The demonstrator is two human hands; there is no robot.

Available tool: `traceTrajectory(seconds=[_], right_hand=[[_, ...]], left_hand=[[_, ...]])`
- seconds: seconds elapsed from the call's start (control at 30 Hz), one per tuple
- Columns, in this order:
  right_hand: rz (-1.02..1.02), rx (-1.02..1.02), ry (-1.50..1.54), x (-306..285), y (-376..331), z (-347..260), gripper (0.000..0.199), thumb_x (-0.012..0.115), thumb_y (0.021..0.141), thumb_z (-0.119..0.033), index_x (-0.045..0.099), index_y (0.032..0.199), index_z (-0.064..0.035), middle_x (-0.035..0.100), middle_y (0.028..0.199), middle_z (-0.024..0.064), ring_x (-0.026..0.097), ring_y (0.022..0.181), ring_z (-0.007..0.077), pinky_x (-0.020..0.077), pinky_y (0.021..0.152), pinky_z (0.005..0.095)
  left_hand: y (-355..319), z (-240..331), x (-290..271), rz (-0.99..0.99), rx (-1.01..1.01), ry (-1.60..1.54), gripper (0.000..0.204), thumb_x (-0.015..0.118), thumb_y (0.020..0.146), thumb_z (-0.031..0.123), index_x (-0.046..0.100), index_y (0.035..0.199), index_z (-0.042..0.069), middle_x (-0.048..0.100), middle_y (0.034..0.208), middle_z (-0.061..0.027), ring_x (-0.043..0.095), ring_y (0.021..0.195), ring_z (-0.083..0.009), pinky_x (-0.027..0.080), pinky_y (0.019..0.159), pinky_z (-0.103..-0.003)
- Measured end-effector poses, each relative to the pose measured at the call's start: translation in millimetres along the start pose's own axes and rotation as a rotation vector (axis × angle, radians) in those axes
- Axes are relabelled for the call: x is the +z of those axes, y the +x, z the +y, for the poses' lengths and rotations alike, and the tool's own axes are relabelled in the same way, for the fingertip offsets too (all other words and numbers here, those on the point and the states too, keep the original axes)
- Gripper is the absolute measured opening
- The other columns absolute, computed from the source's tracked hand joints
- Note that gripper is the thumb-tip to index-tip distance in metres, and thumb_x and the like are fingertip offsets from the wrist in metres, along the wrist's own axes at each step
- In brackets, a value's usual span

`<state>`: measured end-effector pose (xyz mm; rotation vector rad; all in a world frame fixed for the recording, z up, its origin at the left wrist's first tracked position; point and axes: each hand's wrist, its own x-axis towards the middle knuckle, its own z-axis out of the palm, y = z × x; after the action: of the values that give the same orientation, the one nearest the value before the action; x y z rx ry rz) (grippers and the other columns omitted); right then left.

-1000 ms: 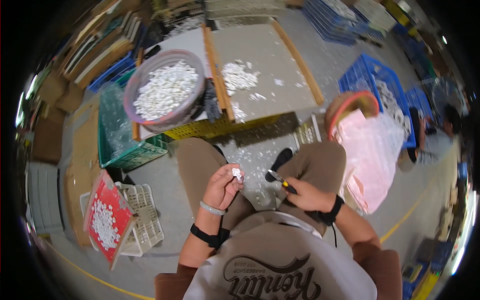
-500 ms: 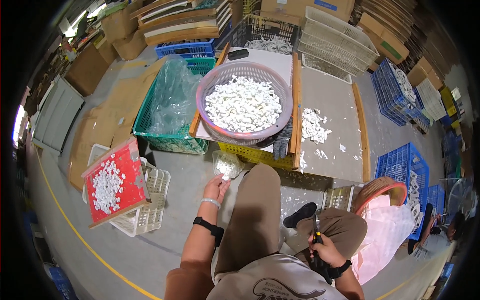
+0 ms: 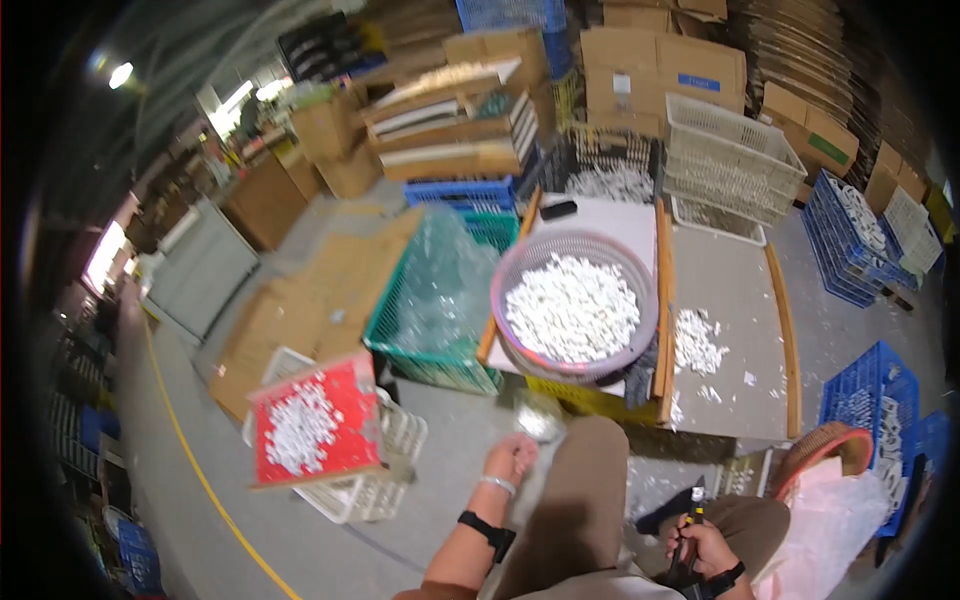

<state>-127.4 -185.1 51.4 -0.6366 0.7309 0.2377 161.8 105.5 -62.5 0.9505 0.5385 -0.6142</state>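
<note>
Gripping pliers (image 3: 696, 510) in the right hand (image 3: 703, 550), fingers wrapped round them, tips upward, left hand (image 3: 511, 455) just beside a clear bag (image 3: 538, 415) near the left knee (image 3: 600, 450), fingers part-curled, blurred, any hold impossible to tell, white pieces (image 3: 572, 308) heaped in a basin (image 3: 649, 290) beyond.

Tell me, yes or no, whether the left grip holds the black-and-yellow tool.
No, the black-and-yellow tool is in the right grip.

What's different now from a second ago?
The left hand has moved left, to near the clear container; blur hides whether it still holds the white piece. The pliers have turned to point more forward. The right hand still grips them; the purple basket stayed put.
</note>
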Motion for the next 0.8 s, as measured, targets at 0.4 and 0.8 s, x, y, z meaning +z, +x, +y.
traceTrajectory(seconds=[0.4,0.8], right_hand=[[-0.185,-0.128,0.069,44,-13,-66,0.019,0.052,0.078,-0.011,0.053,0.097,-0.0086,0.054,0.084,0.0070,0.054,0.077,0.0244,0.0468,0.066,0.0433],[-0.088,-0.072,-0.178,-23,20,-40,0.009,0.049,0.080,-0.001,0.050,0.089,-0.0043,0.053,0.080,0.0071,0.053,0.068,0.0184,0.0490,0.061,0.0342]], left_hand=[[-141,-3,155,-0.631,-0.057,0.434,0.023,0.050,0.093,0.011,0.055,0.111,-0.003,0.062,0.096,-0.0101,0.062,0.082,-0.0151,0.054,0.073,-0.027],[-86,-134,142,-0.699,-0.436,0.666,0.017,0.055,0.089,0.012,0.059,0.104,0.006,0.062,0.085,-0.0043,0.059,0.070,-0.0118,0.053,0.065,-0.027]])
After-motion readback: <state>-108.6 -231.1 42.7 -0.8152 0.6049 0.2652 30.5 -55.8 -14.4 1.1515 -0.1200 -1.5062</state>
